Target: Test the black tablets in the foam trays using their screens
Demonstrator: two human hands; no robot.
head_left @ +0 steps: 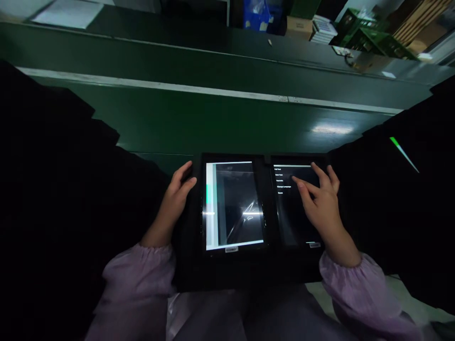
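Two tablets with lit screens lie side by side in a dark tray or frame (227,272) in front of me. The left tablet (240,203) shows pale bands at its left edge, a green patch and a dark area with reflections. On the right tablet (293,213) is a dark screen with a short text menu. My left hand (174,194) rests at the left side of the dark tray, thumb and forefinger apart; its other fingers are hidden. My right hand (322,199) hovers over or touches the right screen, forefinger extended near the menu lines and other fingers spread.
Beyond the tablets runs a green work surface (213,118) with a pale strip across it. Farther back are a blue bin (256,16), a cardboard box (297,28) and green crates (373,40). Black cloth-like sheets (53,189) hang on both sides.
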